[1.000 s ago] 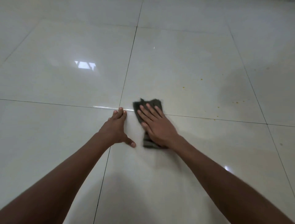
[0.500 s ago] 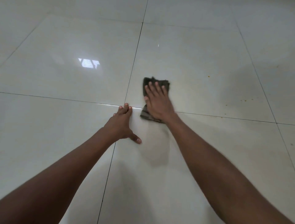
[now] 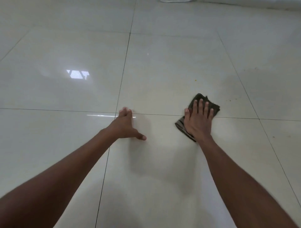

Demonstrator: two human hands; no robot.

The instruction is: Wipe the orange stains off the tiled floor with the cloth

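Note:
A dark grey-green cloth (image 3: 201, 98) lies on the glossy cream tiled floor (image 3: 162, 68), straddling a grout line. My right hand (image 3: 197, 121) presses flat on the cloth with fingers spread, covering its middle. My left hand (image 3: 126, 124) rests flat on the floor to the left, at a crossing of grout lines, thumb stuck out. A small orange spot (image 3: 195, 80) sits on the tile beyond the cloth. Several faint orange specks (image 3: 230, 100) lie just right of the cloth.
Dark grout lines divide the floor into large tiles. A bright window reflection (image 3: 78, 74) shines on the tile at the left. A pale object's edge (image 3: 175, 1) shows at the top border. A few faint marks (image 3: 273, 137) dot the tile at the right.
My right hand has slid the cloth to the right and slightly nearer, towards the orange specks. My left hand stays planted at the grout crossing.

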